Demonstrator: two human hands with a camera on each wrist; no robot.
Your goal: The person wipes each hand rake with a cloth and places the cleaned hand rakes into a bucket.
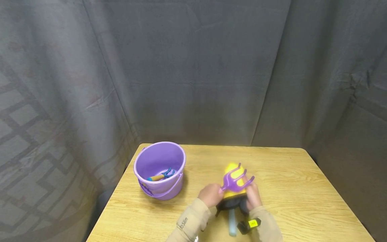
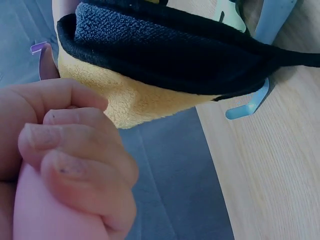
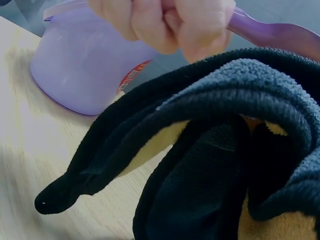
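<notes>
My left hand [image 1: 210,195] grips a purple toy hand fork [image 1: 231,183] by its pink handle [image 2: 55,210], the tines pointing up and right. Behind and below the fork hangs a yellow and dark grey plush cloth [image 1: 231,167] with black edging. My right hand [image 1: 253,195] holds this cloth at its right side. In the right wrist view the cloth [image 3: 215,100] is bunched in folds, and a black strap end sticks out. Beneath the cloth a light blue toy tool [image 1: 232,223] lies on the table, next to a pale green piece [image 2: 230,15].
A purple bucket [image 1: 173,193] stands at the table's left, its handle hanging down in front. Inside it lies a small blue fork [image 1: 168,173] with a yellow handle. The wooden table [image 1: 302,188] ends at a grey curtain [image 1: 193,84].
</notes>
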